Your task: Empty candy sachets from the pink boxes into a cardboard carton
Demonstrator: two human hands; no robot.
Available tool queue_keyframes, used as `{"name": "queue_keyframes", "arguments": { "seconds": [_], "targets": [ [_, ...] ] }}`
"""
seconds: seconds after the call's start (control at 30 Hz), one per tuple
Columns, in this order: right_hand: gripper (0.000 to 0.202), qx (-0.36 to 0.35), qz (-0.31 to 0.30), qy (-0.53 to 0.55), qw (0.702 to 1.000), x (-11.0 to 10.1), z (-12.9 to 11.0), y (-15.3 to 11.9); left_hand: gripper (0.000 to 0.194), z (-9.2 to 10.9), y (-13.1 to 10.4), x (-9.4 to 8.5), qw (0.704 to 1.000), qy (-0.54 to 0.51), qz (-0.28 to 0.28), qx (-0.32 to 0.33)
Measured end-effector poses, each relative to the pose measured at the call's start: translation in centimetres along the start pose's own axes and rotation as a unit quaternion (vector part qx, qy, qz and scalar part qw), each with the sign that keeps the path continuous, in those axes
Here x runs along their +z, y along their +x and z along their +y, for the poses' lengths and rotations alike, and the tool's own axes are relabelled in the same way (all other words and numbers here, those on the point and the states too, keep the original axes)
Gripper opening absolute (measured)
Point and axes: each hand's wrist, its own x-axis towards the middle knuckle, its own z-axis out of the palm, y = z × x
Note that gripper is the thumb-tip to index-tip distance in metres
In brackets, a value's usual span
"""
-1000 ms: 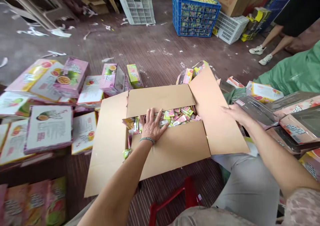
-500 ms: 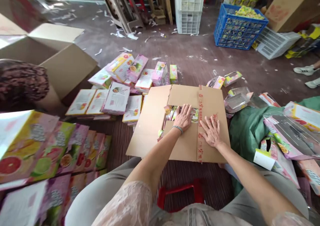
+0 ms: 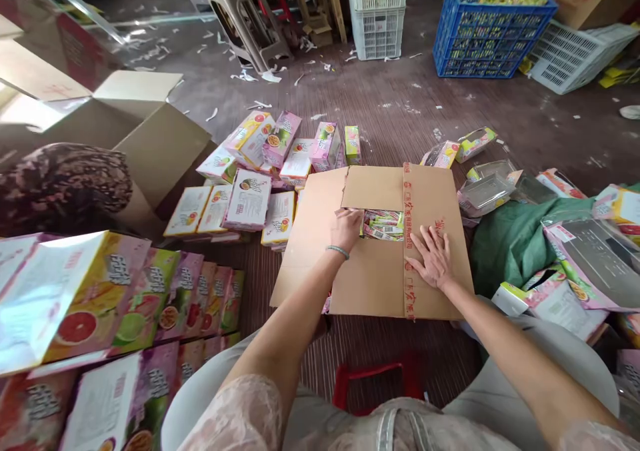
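A brown cardboard carton [image 3: 373,278] stands in front of me, its flaps folded inward around a square gap. Small colourful sachets [image 3: 384,224] show through that gap. My left hand [image 3: 347,228], with a bracelet at the wrist, is at the gap's left side on the flap edge, its fingers bent together; whether they pinch the cardboard is hard to make out. Flat on the right flap, beside the red-printed tape [image 3: 409,251], my right hand [image 3: 431,256] rests with its fingers spread.
Fruit-printed boxes [image 3: 249,198] lie behind and left of the carton, more at lower left. A person's patterned sleeve [image 3: 70,178] is beside an open carton [image 3: 160,144]. Clear trays and green cloth [image 3: 510,238] lie right; a blue crate [image 3: 493,34] stands behind.
My left hand has moved left from the gap's middle to its left edge, and its fingers have bent. The left flap now lies closer over the gap's side. My right hand stays on the flap.
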Motion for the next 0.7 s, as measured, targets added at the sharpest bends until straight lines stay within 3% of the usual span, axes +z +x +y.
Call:
{"name": "queue_keyframes", "arguments": {
  "seconds": [0.07, 0.13, 0.23, 0.37, 0.53, 0.63, 0.7],
  "targets": [
    [0.066, 0.001, 0.004, 0.003, 1.000, 0.0, 0.0, 0.0, 0.030, 1.7, -0.8, 1.3, 0.996, 0.033, -0.037, 0.073],
    [0.065, 0.002, 0.006, 0.004, 1.000, 0.0, -0.1, 0.0, 0.029, 3.1, -1.5, 2.6, 0.991, 0.046, -0.062, 0.106],
    [0.065, 0.002, 0.008, 0.007, 1.000, -0.1, -0.2, 0.0, 0.037, 3.8, -1.8, 3.7, 0.994, 0.054, -0.062, 0.066],
    [0.066, -0.002, 0.003, 0.011, 1.000, -0.2, -0.2, 0.0, 0.046, 3.5, -0.9, 3.8, 0.995, 0.067, -0.067, 0.013],
    [0.069, 0.001, -0.017, 0.019, 1.000, -0.4, -0.2, -0.1, 0.037, 3.7, -0.3, 2.7, 0.996, 0.028, -0.074, 0.050],
    [0.071, 0.003, -0.024, 0.022, 0.999, -0.3, -0.1, 0.0, 0.038, 2.2, -1.8, 1.5, 0.998, -0.030, 0.014, 0.057],
    [0.071, 0.003, -0.018, 0.023, 1.000, -0.3, -0.2, 0.0, 0.046, -0.2, -3.7, 0.4, 0.992, -0.034, 0.121, -0.018]
  ]
}}
